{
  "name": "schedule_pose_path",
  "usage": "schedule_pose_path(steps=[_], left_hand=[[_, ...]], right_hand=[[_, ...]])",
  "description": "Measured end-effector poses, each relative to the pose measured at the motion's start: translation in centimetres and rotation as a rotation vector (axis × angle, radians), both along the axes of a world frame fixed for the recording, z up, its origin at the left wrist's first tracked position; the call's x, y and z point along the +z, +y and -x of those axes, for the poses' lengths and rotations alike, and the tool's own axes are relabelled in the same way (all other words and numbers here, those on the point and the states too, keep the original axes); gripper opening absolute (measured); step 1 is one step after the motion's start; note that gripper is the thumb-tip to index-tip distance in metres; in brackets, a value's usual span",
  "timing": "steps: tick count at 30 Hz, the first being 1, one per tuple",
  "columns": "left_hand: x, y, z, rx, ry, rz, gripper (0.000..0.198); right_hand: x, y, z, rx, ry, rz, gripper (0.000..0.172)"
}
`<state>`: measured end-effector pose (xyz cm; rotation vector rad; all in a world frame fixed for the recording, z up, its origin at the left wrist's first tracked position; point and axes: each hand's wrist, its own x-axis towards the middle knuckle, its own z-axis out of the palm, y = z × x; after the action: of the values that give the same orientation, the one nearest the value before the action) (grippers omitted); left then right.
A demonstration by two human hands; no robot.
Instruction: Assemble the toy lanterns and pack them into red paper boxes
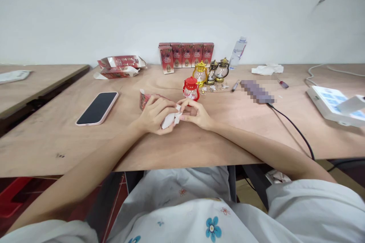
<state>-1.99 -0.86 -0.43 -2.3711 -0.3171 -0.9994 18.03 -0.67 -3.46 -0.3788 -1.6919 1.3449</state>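
My left hand (158, 114) is wrapped round a small cardboard box (168, 120), whose white side faces me. At the box's right end my right hand (197, 114) pinches a white flap between thumb and fingers. Red printed card (144, 98) shows beyond my left hand; whether it belongs to the same box I cannot tell. Just past my hands stands a small red lantern (191, 88). Behind it are a gold lantern (200, 74) and two bronze-coloured lanterns (221, 70), with small metal and white bits (212, 88) in front of them.
Several red printed boxes (186, 55) stand against the wall, beside opened red packaging (121, 66). A phone (97, 109) lies left; a pixelated object (256, 91) with a black cable lies right. A bottle (238, 53), pen (235, 85), tissue (267, 69) and white device (335, 104) are also on the table.
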Motion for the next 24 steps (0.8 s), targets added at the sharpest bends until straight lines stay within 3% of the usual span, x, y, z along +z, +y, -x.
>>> schedule_pose_path(steps=[6, 10, 20, 24], left_hand=[[-0.22, 0.34, 0.38, 0.018, 0.089, 0.075, 0.027], [-0.48, 0.46, 0.48, 0.056, 0.108, 0.146, 0.026], [-0.52, 0.45, 0.34, 0.094, 0.116, 0.083, 0.025], [-0.21, 0.29, 0.06, 0.018, 0.068, -0.013, 0.025]], right_hand=[[0.29, -0.14, -0.2, 0.016, 0.014, 0.014, 0.035], [0.23, -0.42, 0.05, -0.049, -0.001, 0.026, 0.037], [-0.26, -0.37, 0.42, -0.139, -0.014, -0.027, 0.026], [-0.27, -0.41, 0.43, -0.13, -0.011, -0.025, 0.027]])
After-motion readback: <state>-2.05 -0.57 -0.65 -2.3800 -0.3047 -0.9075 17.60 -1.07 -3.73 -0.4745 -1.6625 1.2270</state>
